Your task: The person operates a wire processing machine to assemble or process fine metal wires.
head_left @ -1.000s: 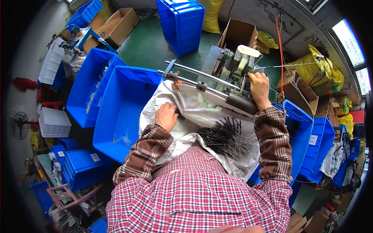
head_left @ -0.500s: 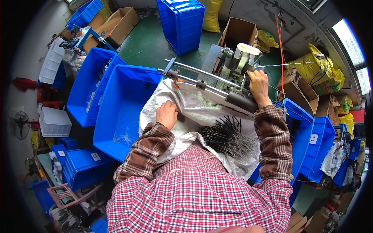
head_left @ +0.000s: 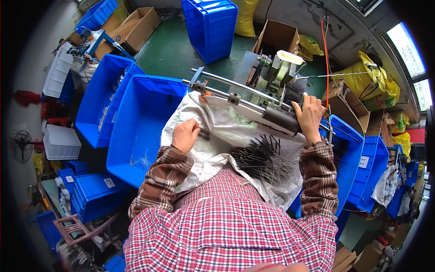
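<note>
My left hand (head_left: 186, 135) is closed above a white woven sack cloth (head_left: 226, 119) spread over my lap. A dark blurred patch lies beside its fingertips; whether it is held is unclear. My right hand (head_left: 311, 116) reaches over the right end of a small machine (head_left: 281, 75), thumb apart from the fingers, whose tips are partly hidden. A dark plate (head_left: 293, 96) shows next to that thumb. Metal rods and a dark cylinder (head_left: 281, 119) run along the machine's near side. On the cloth between my arms rests a pile of thin wire pieces with black bristly ends (head_left: 263, 158).
A large blue bin (head_left: 136, 122) stands left of the cloth, another blue bin (head_left: 351, 158) to the right. Beyond the machine are a cardboard box (head_left: 275, 38) and a tall blue crate (head_left: 210, 29). A red cable (head_left: 326, 63) hangs at the machine's right.
My right hand has come back from beside the pale belt, toward me and to the right, uncovering the dark plate. My left hand has shifted slightly left and its fingers have curled in.
</note>
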Action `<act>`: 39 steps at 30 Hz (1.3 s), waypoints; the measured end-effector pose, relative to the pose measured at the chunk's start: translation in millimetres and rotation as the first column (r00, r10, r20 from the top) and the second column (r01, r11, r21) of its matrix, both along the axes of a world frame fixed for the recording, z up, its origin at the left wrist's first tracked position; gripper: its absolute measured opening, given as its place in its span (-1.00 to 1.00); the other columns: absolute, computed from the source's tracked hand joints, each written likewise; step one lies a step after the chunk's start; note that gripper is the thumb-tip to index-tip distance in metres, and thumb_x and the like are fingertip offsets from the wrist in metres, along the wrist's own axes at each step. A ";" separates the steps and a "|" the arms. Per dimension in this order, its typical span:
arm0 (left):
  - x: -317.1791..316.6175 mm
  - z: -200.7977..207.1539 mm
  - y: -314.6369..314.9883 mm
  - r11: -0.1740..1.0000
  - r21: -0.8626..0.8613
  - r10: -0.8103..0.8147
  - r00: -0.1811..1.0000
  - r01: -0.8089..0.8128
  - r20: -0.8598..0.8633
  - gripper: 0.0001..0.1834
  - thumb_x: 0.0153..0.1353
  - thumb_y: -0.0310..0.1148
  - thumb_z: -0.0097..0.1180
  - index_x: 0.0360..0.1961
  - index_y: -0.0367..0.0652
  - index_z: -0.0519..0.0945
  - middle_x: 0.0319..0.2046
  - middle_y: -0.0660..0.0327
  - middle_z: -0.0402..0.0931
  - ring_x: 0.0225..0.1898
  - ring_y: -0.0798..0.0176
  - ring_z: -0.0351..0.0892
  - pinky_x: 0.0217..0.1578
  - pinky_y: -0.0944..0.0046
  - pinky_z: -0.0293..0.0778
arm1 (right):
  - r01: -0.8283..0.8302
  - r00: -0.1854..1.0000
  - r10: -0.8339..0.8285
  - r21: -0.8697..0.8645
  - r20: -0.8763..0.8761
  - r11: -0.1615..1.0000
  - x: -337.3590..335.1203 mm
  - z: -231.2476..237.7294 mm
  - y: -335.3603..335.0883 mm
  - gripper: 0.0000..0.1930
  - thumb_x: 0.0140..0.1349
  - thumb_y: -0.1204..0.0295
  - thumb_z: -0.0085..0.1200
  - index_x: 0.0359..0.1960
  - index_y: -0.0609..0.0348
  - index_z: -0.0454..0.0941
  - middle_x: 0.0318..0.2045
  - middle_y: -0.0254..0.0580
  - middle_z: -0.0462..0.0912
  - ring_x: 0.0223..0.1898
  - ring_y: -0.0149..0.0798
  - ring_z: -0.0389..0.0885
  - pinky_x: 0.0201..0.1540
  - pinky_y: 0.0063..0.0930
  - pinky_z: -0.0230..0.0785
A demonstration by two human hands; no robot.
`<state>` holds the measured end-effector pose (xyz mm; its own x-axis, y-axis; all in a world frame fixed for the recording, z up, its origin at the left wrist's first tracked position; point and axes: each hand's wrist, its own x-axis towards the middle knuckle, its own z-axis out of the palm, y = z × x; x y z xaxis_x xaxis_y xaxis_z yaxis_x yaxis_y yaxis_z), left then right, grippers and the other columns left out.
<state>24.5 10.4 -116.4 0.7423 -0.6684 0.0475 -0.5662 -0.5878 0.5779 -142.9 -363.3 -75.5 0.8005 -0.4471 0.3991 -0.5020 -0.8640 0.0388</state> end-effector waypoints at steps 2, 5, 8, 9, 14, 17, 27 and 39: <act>1.5 5.7 3.0 0.998 -0.065 0.006 0.998 -0.010 -0.063 -0.89 0.05 -0.48 0.20 -0.41 -0.22 0.51 -0.46 0.07 0.58 -0.40 -0.01 0.60 -0.37 0.11 0.47 | 0.036 0.999 -0.036 0.025 -0.003 0.999 -0.3 -8.4 -1.3 -0.49 0.04 0.11 0.26 -0.05 0.18 0.53 -0.26 -0.23 0.51 -0.14 -0.15 0.42 -0.12 -0.21 0.21; 0.6 15.2 8.7 0.991 -0.124 0.028 0.992 -0.043 -0.122 -0.90 0.05 -0.50 0.19 -0.41 -0.23 0.52 -0.47 0.07 0.58 -0.41 0.02 0.61 -0.39 0.15 0.48 | 0.059 0.998 -0.060 0.024 0.010 0.998 13.6 -11.9 8.3 -0.50 0.02 0.11 0.27 -0.07 0.17 0.54 -0.27 -0.23 0.50 -0.14 -0.15 0.42 -0.13 -0.22 0.21; -3.8 33.6 8.3 0.993 -0.111 0.020 0.994 -0.031 -0.104 -0.91 0.05 -0.51 0.19 -0.42 -0.24 0.52 -0.48 0.07 0.58 -0.42 0.06 0.62 -0.40 0.18 0.48 | -0.001 0.999 -0.001 0.040 0.047 0.999 39.8 -9.9 24.6 -0.58 0.02 0.14 0.27 -0.17 0.13 0.54 -0.29 -0.23 0.48 -0.17 -0.16 0.41 -0.14 -0.21 0.20; -3.8 38.5 7.8 0.994 -0.106 0.012 0.994 -0.024 -0.105 -0.91 0.06 -0.51 0.19 -0.42 -0.25 0.52 -0.48 0.07 0.58 -0.42 0.07 0.62 -0.39 0.18 0.48 | -0.019 0.999 0.016 0.061 0.049 0.998 47.9 -7.7 29.5 -0.60 0.03 0.15 0.27 -0.20 0.13 0.53 -0.30 -0.22 0.48 -0.17 -0.16 0.41 -0.14 -0.21 0.20; 3.3 70.3 20.7 0.996 -0.093 -0.020 0.996 0.012 -0.092 -0.89 0.07 -0.49 0.21 -0.40 -0.27 0.54 -0.47 0.09 0.58 -0.41 0.14 0.62 -0.36 0.25 0.48 | -0.056 0.997 0.051 0.074 0.058 0.996 46.4 -9.8 29.1 -0.61 0.05 0.19 0.24 -0.14 0.14 0.51 -0.29 -0.21 0.46 -0.15 -0.15 0.40 -0.12 -0.22 0.19; 11.9 97.5 38.4 0.994 -0.113 -0.003 0.992 -0.011 -0.123 -0.90 0.09 -0.51 0.20 -0.39 -0.31 0.55 -0.48 0.15 0.57 -0.40 0.30 0.60 -0.33 0.34 0.47 | -0.022 1.000 0.022 0.092 0.008 0.996 23.2 -7.9 12.6 -0.51 0.07 0.17 0.23 -0.01 0.17 0.50 -0.26 -0.21 0.48 -0.14 -0.13 0.41 -0.11 -0.20 0.22; -8.8 120.4 -24.2 0.892 -0.401 -0.382 0.825 0.210 -0.418 -0.90 0.15 -0.51 0.17 -0.31 -0.30 0.57 -0.40 0.24 0.56 -0.28 0.39 0.52 -0.19 0.39 0.42 | -0.133 0.989 0.118 0.197 0.086 0.971 -20.4 17.7 -39.2 -0.92 0.17 0.44 0.07 -0.37 0.16 0.54 -0.40 -0.13 0.54 -0.26 -0.01 0.50 -0.21 -0.24 0.34; -65.4 101.0 -122.2 0.760 -0.650 -0.343 0.862 0.020 -0.374 -0.83 0.16 -0.49 0.20 -0.21 -0.28 0.59 -0.34 0.18 0.61 -0.30 0.39 0.58 -0.20 0.37 0.48 | -0.617 0.782 0.519 0.547 0.345 0.566 -4.4 81.6 85.7 -0.83 0.10 0.57 0.15 -0.25 0.26 0.59 -0.45 -0.09 0.56 -0.41 -0.10 0.53 -0.34 -0.28 0.37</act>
<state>-41.0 -111.8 -15.4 0.6506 -0.7359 0.1877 -0.2064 0.0666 0.9762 -147.4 -277.6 6.2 0.9371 -0.0938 0.3363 0.1437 -0.7744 -0.6162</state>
